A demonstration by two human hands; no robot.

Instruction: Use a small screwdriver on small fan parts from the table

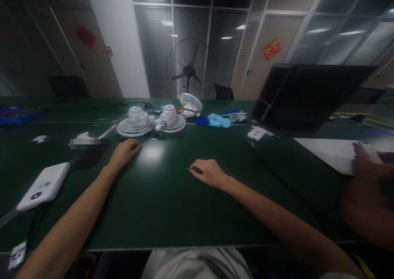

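Note:
My left hand rests on the green table with its fingers curled, just in front of a white fan head lying grille down. What it holds, if anything, is too dark to make out. Further right, my right hand is closed around a small dark tool whose thin tip points left. Beside the first fan head lies a second one, and behind it a third leans tilted. Light blue fan blades lie to their right.
A black monitor stands at the back right. Another person's hands hold a pale object over a white sheet. At the left are a white device and a blue tray.

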